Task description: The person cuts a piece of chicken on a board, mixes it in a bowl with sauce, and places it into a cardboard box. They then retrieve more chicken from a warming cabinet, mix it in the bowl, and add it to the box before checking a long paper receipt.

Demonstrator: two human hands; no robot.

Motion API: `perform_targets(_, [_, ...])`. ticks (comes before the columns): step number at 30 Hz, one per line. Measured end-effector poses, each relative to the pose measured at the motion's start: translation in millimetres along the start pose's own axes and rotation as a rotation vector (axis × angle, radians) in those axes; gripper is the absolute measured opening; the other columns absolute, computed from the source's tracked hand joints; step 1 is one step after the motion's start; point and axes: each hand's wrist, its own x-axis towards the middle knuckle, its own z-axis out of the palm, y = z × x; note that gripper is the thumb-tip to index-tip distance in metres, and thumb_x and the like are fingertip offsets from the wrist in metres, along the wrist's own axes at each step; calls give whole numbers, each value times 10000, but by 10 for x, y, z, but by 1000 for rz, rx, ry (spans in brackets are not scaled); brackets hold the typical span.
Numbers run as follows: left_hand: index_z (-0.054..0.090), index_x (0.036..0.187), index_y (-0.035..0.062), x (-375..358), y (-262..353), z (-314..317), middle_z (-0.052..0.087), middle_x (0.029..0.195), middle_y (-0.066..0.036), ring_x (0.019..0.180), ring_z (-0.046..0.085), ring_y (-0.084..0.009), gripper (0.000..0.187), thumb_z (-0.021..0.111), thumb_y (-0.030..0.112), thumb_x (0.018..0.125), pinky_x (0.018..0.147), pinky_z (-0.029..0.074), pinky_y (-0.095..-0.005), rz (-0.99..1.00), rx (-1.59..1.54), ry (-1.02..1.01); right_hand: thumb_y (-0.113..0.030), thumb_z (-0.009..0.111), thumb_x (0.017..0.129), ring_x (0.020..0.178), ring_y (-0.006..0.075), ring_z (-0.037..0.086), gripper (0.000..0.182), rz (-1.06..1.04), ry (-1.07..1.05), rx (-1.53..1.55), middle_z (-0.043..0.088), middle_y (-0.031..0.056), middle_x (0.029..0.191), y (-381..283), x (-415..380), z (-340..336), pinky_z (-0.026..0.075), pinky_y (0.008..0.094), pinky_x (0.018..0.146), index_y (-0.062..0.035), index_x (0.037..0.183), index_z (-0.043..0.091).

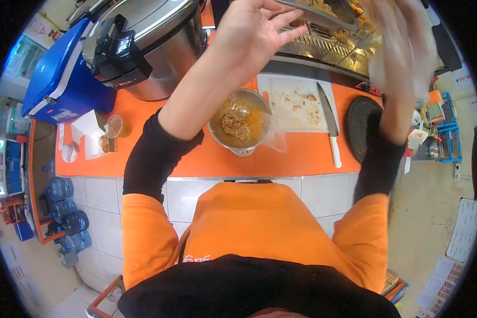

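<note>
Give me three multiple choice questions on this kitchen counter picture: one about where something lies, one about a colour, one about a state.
1. Where does the knife lie?
A. On the right edge of the cutting board
B. Inside the metal bowl
C. On the blue cooler

2. What colour is the countertop?
A. White
B. Orange
C. Green

3. How is the left hand?
A. Clenched around the knife
B. Flat on the counter
C. Raised, fingers spread, holding nothing

Answers: 1 A, the blade rests along the board's right side. 2 B, the surface around the bowl is orange. 3 C, it hangs open above the bowl.
</note>
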Motion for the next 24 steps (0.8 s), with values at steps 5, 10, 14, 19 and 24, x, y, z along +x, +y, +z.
perform_targets(5, [131,1341,-63,-29,0,-19,205,1391,-229,1340,180,-347,595,381,32,809,1083,241,-461,-4,-6,7,21,585,754,811,129,583,250,530,-355,1116,628,70,973,-666,-1005,181,485,252,661,-64,987,615])
perform_targets(10, [108,1355,-64,-48,4,71,210,1391,-228,1340,181,-344,618,382,34,810,1084,236,-464,11,29,16,-68,575,751,906,296,581,290,414,-582,1088,608,137,1006,-1294,-1541,922,467,363,822,-56,1041,577])
perform_targets(14, [128,1315,-103,20,19,58,213,1379,-251,1336,188,-353,589,385,37,803,1081,247,-464,14,18,28,-142,539,790,899,299,579,285,440,-489,1105,598,152,991,-1209,-1586,1005,460,361,824,-74,1066,558])
perform_targets(19, [302,1121,-120,411,52,-47,296,1289,-260,1306,229,-358,377,402,51,800,1086,244,-460,76,-5,106,-252,514,822,846,300,584,219,256,-1213,1053,615,104,898,-790,-1974,688,461,365,755,-126,985,588])
perform_targets(24, [340,1059,-105,932,146,-204,316,1253,-267,1290,245,-361,317,408,71,805,1100,218,-466,109,52,86,-347,555,804,833,312,589,301,180,-1161,867,629,122,858,-1521,-3245,852,456,393,745,-112,987,602])
